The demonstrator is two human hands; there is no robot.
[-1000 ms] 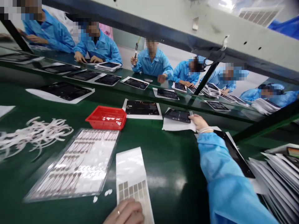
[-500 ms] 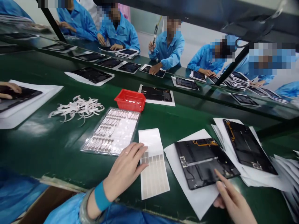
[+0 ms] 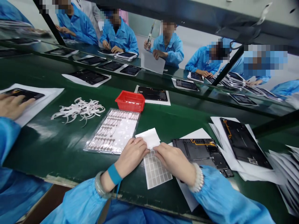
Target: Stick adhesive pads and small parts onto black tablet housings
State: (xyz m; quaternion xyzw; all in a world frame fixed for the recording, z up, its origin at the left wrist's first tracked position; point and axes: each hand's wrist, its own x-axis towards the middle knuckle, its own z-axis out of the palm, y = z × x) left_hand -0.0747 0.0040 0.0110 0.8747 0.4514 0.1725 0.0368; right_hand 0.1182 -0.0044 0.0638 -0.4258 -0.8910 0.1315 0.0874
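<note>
A white sheet of grey rectangular stickers point(image 3: 157, 172) lies in front of me, its blank upper part bent along a crease. My left hand point(image 3: 134, 155) is closed on the sheet's left edge at that crease. Opposite it, my right hand point(image 3: 174, 160) pinches the sheet near the top sticker row; whether a single sticker is between the fingertips is hidden. Right of the sheet, partly behind my right forearm, a black tablet housing point(image 3: 201, 152) with an orange flex cable rests on white paper point(image 3: 189, 194).
A clear-covered tray of small wired parts point(image 3: 112, 130) lies to the left, beside a red bin point(image 3: 130, 101) and a pile of white strips point(image 3: 79, 109). Another housing point(image 3: 245, 143) lies on papers at right. A neighbour's hand point(image 3: 14, 105) works at far left. Co-workers sit opposite.
My right hand has moved left from the tablet housing to the sticker sheet. Both hands now grip the sheet, and its top has bent. Across the table, a co-worker has lifted a white paper.
</note>
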